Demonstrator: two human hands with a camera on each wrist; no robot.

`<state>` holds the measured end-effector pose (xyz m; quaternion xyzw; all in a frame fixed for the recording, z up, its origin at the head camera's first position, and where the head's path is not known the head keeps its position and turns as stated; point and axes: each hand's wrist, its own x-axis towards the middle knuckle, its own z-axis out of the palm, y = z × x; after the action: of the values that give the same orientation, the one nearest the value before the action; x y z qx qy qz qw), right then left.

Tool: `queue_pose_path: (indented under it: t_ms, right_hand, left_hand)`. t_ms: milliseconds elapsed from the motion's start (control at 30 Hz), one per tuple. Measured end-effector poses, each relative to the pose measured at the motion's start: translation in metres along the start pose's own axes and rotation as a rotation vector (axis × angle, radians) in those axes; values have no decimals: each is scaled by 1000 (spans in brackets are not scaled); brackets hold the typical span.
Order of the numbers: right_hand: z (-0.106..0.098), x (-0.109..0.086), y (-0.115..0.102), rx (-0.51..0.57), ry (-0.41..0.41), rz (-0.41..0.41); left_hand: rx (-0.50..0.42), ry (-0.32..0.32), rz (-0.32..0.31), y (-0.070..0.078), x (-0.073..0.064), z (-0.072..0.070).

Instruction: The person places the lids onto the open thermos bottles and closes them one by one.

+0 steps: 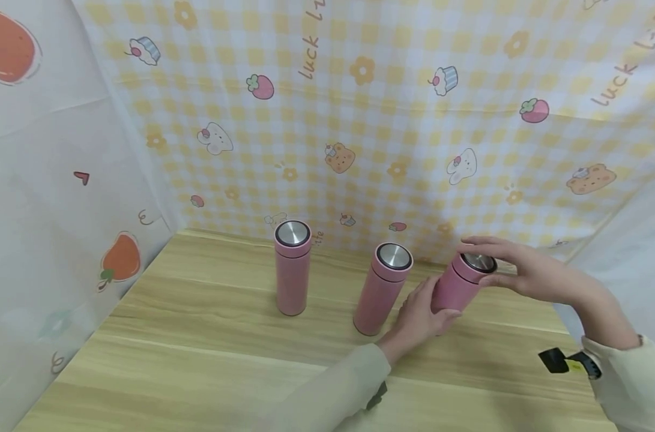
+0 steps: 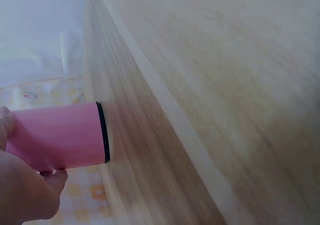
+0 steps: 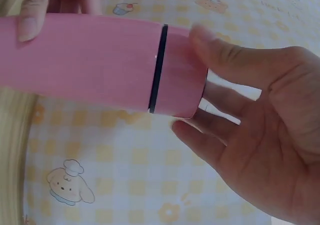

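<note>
At the right of the head view is a pink thermos bottle (image 1: 452, 292) with a round silver top. My left hand (image 1: 416, 315) grips its body, thumb on the near side. From the right, my right hand (image 1: 540, 277) holds the lid (image 3: 181, 75), with thumb and fingers on opposite sides. A black ring separates lid and body in the right wrist view. The bottle's dark-rimmed base (image 2: 103, 132) is right at the table surface in the left wrist view. Close to my left hand stands a second pink thermos (image 1: 378, 298). Further left stands a third, matching thermos (image 1: 292, 282).
All of this is on a wood-grain table (image 1: 197, 354). Behind it hangs a yellow checked cloth (image 1: 305, 120) with cartoon prints. A white printed cloth (image 1: 46, 210) borders the left side. Dark straps sit at both wrists, the right one (image 1: 586, 363) showing clearly.
</note>
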<state>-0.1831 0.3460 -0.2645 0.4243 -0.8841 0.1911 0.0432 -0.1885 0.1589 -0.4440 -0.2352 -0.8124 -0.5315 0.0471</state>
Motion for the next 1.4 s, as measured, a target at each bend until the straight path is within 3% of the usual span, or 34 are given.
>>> queue_pose_path:
  t_ms: [133, 500, 1067, 1200, 1400]
  right_hand:
    - [-1, 1, 1, 18, -21, 3]
    - [7, 1, 1, -177, 70, -61]
    - [20, 3, -13, -359, 153, 62]
    - [22, 2, -10, -357, 168, 67]
    - [14, -1, -3, -225, 119, 32]
  left_hand:
    - [4, 1, -5, 0, 0, 1]
    - [11, 14, -42, 4, 0, 2]
    - [33, 31, -23, 2, 0, 2]
    - [28, 29, -18, 3, 0, 1]
    - [15, 18, 0, 2, -1, 1]
